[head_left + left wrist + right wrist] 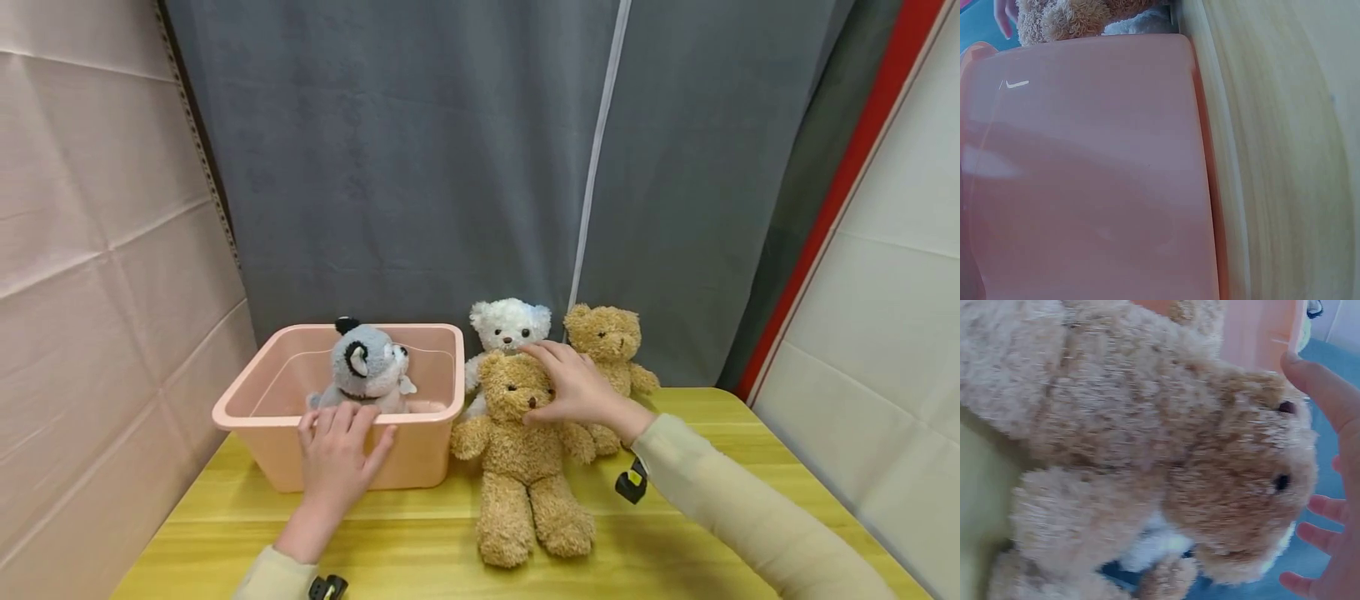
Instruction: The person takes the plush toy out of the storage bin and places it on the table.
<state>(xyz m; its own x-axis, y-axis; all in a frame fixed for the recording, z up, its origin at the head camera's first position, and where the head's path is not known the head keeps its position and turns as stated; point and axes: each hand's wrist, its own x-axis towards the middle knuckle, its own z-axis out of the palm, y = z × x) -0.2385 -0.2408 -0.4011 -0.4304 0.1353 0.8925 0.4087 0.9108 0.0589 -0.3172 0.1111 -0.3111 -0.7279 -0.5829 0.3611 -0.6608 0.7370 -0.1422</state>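
My left hand (339,454) holds the near rim of a pink plastic tub (420,454), its fingers over the edge and its thumb on the outside. The left wrist view is mostly the tub's wall (1091,169). Inside the tub sits a grey-and-white plush animal (367,367) with dark ears. My right hand (573,387) is at the head of a brown teddy bear (525,454), thumb and fingers spread around its face. In the right wrist view, the hand's fingers (1319,537) stand apart beside the bear's head. The bear stands upright on the table.
Behind the front bear sits a white teddy bear (510,321), partly covered. Another brown teddy bear (611,342) is at the back right. Wood-grain table (420,558) lies beneath everything. A grey curtain (420,167) closes off the back, with pale cloth walls on both sides.
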